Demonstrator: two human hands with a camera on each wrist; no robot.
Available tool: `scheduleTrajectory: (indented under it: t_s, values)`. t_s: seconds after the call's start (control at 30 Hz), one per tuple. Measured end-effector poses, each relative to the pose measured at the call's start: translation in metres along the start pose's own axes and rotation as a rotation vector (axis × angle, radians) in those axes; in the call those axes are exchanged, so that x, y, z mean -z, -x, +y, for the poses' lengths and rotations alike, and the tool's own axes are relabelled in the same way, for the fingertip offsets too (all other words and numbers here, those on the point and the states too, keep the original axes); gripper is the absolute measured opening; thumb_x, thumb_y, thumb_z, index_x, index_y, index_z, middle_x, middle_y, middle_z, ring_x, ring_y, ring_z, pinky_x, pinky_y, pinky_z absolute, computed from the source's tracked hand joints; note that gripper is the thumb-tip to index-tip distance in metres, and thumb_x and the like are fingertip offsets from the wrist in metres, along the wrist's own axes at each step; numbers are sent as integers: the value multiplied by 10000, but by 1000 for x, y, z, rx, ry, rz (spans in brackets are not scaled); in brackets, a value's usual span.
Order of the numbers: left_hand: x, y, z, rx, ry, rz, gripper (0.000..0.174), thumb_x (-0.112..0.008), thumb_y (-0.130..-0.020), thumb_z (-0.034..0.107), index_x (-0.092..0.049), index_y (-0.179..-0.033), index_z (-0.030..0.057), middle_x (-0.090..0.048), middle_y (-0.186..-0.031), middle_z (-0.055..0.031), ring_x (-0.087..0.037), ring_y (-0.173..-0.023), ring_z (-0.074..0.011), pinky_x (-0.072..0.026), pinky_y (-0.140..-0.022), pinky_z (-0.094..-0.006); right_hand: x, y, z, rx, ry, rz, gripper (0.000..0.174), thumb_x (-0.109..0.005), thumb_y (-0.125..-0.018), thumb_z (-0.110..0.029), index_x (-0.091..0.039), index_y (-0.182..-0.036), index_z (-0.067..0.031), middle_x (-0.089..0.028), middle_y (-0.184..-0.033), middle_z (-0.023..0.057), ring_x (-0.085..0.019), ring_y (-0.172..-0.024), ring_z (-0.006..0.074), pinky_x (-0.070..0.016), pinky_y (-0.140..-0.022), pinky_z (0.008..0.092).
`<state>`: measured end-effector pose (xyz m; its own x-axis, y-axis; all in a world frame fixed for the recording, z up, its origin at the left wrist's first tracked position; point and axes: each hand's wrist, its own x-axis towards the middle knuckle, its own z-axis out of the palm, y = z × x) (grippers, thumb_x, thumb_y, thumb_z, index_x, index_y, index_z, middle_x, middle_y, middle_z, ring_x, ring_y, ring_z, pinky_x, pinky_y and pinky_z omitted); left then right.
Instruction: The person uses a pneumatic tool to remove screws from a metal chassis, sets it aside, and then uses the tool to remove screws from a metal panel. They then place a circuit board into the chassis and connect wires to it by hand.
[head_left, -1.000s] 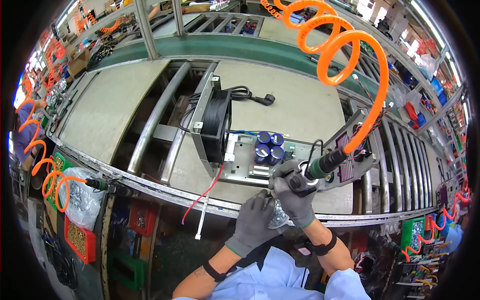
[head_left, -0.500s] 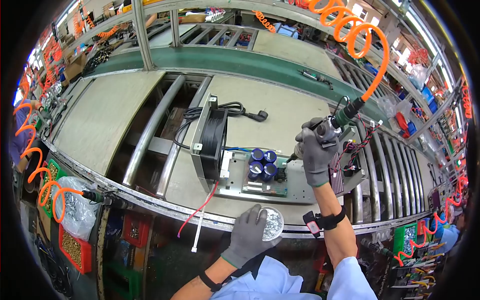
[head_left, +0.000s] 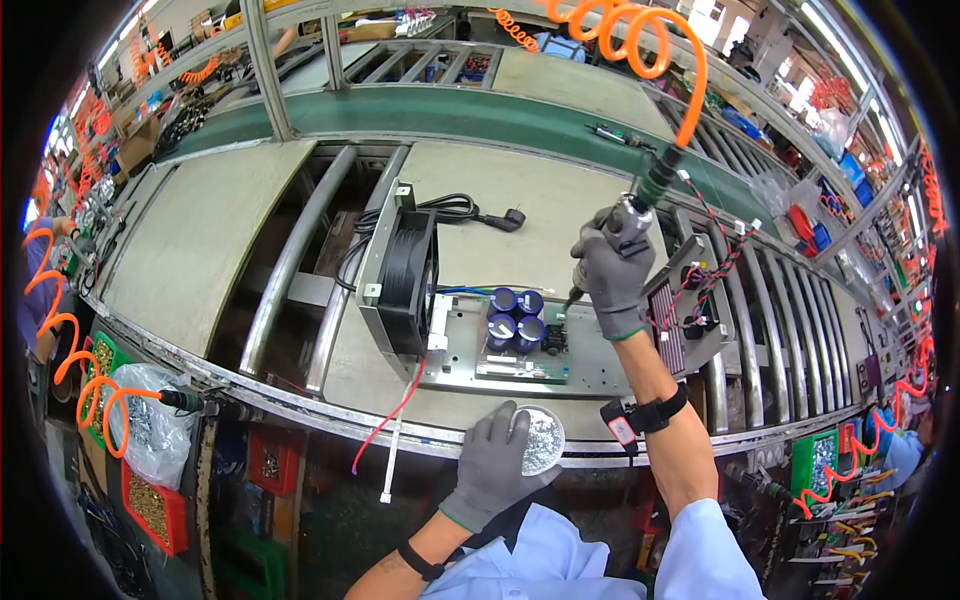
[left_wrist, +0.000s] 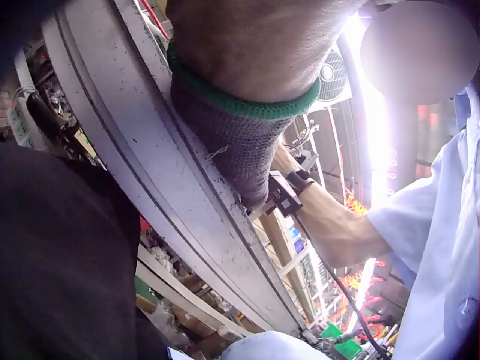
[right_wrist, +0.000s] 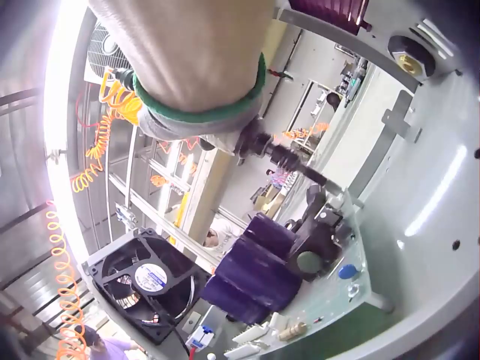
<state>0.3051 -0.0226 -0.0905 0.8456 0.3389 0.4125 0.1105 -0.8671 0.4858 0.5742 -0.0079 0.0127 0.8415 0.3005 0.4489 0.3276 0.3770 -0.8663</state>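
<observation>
My gloved right hand (head_left: 615, 272) grips an air screwdriver (head_left: 630, 222) by its body, with an orange hose at its top. In the right wrist view the driver's bit (right_wrist: 311, 174) reaches down to the back corner of a circuit board (right_wrist: 358, 279), beside the purple capacitors (right_wrist: 259, 262). The board sits on a metal chassis (head_left: 600, 378), with a black fan (head_left: 412, 275) upright at its left end. My gloved left hand (head_left: 490, 465) holds a round dish (head_left: 543, 443) of small silvery screws at the bench's front edge. The left wrist view shows mainly the glove's cuff (left_wrist: 232, 142).
Red and white leads (head_left: 392, 440) hang over the front edge. A coiled black power cord (head_left: 450, 210) lies behind the fan. On the right are a finned panel with twisted wires (head_left: 700, 290) and metal rollers (head_left: 790, 320). Screw bins (head_left: 153, 505) stand at lower left.
My right hand has carried the screwdriver from over the dish, forward and right, to the board's back corner. The dish has come into view in my left hand, which stays near the front edge.
</observation>
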Motion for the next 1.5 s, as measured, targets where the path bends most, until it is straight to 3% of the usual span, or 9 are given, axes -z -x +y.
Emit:
scheduleTrajectory:
  t_s: [0.27, 0.5, 0.63, 0.7, 0.77, 0.8, 1.0, 1.33, 1.5]
  values:
    - [-1, 4, 2, -22, -15, 43, 830, -858, -649, 505, -584, -1241, -9, -556, -1306, -235, -577, -1101, -401, -497, -929, -499, -1, 1, -2, 28, 38, -78, 142, -665, -800, 27, -588, -905, -29, -602, -751, 28, -604, -616, 119, -507, -563, 274]
    - [2, 6, 8, -5, -4, 41, 868, -860, -662, 499, -559, -1276, -36, -546, -1318, -221, -559, -1148, -386, -476, -967, -482, -2, -3, 3, -26, 30, 34, 144, -675, -798, 4, -602, -916, -36, -608, -751, 24, -602, -602, 113, -503, -547, 274]
    - [-3, 8, 3, -41, 1, 118, 838, -870, -639, 494, -568, -1213, -35, -558, -1302, -260, -585, -1103, -422, -500, -945, -511, -1, 10, -12, 148, -15, -54, 161, -661, -832, 43, -615, -970, -27, -625, -783, 30, -630, -645, 121, -525, -575, 262]
    - [-5, 12, 2, -43, 27, 148, 801, -885, -629, 458, -567, -1176, -33, -564, -1283, -274, -592, -1088, -429, -509, -934, -507, -2, 37, -46, 80, -138, -104, 159, -644, -842, 61, -609, -977, -16, -632, -816, 42, -628, -647, 115, -523, -559, 255]
    - [-6, 11, 0, -62, 49, 163, 789, -890, -627, 444, -566, -1168, -30, -568, -1273, -277, -594, -1083, -432, -511, -930, -509, -9, 77, -92, -154, -243, -84, 157, -639, -844, 58, -607, -983, -8, -634, -841, 51, -631, -655, 109, -513, -534, 250]
    - [-5, 10, 0, -62, 40, 155, 785, -892, -629, 450, -565, -1158, -27, -573, -1266, -281, -596, -1079, -434, -514, -925, -513, -8, 92, -104, -169, -199, -125, 143, -633, -847, 54, -610, -973, -10, -640, -836, 52, -637, -666, 107, -503, -512, 246]
    - [-6, 10, -2, -81, 52, 178, 800, -892, -640, 485, -564, -1154, -32, -569, -1280, -282, -599, -1077, -432, -518, -917, -516, 10, 149, -78, -180, -40, -304, 170, -664, -769, 92, -644, -913, 5, -655, -828, 34, -627, -759, 103, -517, -661, 260]
    - [-4, 8, -1, -32, 85, 138, 755, -883, -646, 448, -574, -1153, -17, -560, -1267, -254, -587, -1109, -416, -508, -932, -505, 3, 159, -47, -271, -187, -225, 215, -652, -808, 112, -649, -1001, 17, -670, -896, 48, -633, -753, 90, -505, -631, 230]
    - [-5, 8, -3, -27, 91, 135, 746, -869, -658, 444, -577, -1165, -19, -566, -1246, -253, -589, -1102, -414, -508, -925, -502, 6, 151, -41, -290, -141, -305, 210, -664, -806, 92, -645, -997, 7, -664, -872, 38, -624, -746, 90, -499, -629, 231]
